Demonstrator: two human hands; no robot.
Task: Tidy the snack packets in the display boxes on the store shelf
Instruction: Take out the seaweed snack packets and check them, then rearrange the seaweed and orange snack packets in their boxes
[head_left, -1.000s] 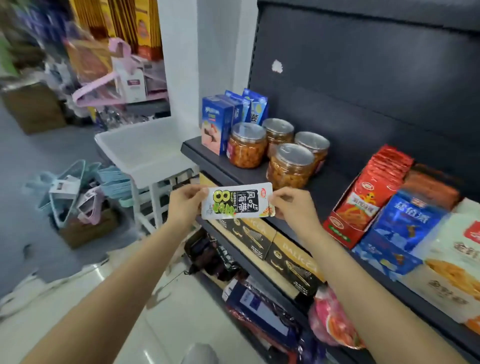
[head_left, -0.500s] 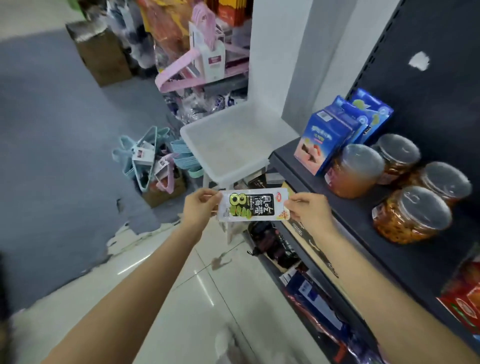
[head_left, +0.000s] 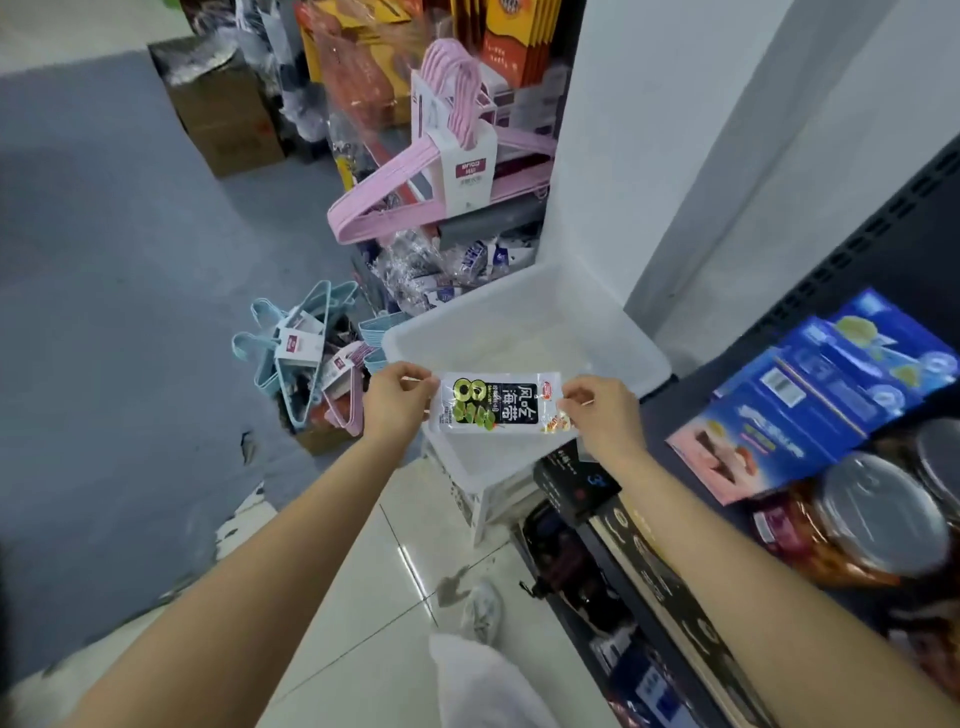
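Observation:
I hold a flat white snack packet (head_left: 496, 402) with a black and green label, stretched sideways between both hands. My left hand (head_left: 397, 400) pinches its left end and my right hand (head_left: 602, 413) pinches its right end. The packet hangs in the air over the near rim of a white plastic tub (head_left: 524, 322), left of the dark store shelf (head_left: 691, 395). No display box shows in this view.
Blue biscuit boxes (head_left: 810, 395) and clear-lidded jars (head_left: 878, 519) stand on the shelf at right. Black cartons (head_left: 576, 478) fill the lower shelf. Pink hangers (head_left: 441, 171), blue hangers (head_left: 291, 353) and a cardboard box (head_left: 223, 109) crowd the floor at the back. A white pillar (head_left: 644, 130) rises behind the tub.
My view has swung left, away from the display boxes of red and blue packets. Both hands have carried the packet left off the shelf front to above the white tub.

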